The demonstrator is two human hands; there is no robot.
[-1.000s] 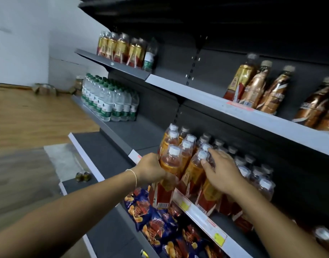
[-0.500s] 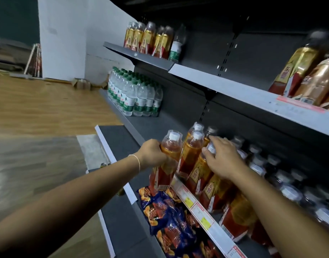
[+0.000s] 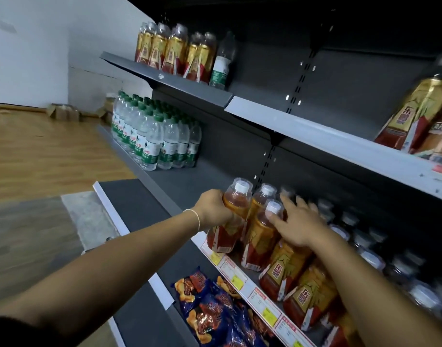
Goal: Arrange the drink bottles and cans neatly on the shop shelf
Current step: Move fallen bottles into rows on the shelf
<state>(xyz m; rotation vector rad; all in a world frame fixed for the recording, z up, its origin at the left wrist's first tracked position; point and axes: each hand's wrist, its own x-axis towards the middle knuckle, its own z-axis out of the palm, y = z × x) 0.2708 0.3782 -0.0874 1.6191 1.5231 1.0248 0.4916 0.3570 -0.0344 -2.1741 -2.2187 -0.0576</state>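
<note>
Left grip: the left grip (image 3: pixel 214 209) is wrapped round the shoulder of an orange tea bottle (image 3: pixel 223 237), holding it tilted at the left end of the row, its base over the front edge of the middle shelf (image 3: pixel 189 181).
Right grip: the right grip (image 3: pixel 300 224) is spread wide with the fingers fairly straight; it lies over the tops of the row of tea bottles (image 3: pixel 285 269), and the thumb touches the white cap of the front bottle (image 3: pixel 261 236).
Row: the tea bottles lean against one another behind the price tags (image 3: pixel 240 278); white-capped clear bottles (image 3: pixel 365 236) stand just behind them.
Farther left, same shelf: a block of green-capped water bottles (image 3: pixel 152 136), well apart from the tea.
Upper shelf: the upper shelf (image 3: pixel 164 77) carries gold-labelled tea bottles (image 3: pixel 169 51) and one water bottle (image 3: pixel 221 65) beside them.
Below: blue snack bags (image 3: pixel 214 311) lie on the lower shelf.
Wrist: a thin bracelet (image 3: pixel 196 217) on the left.
</note>
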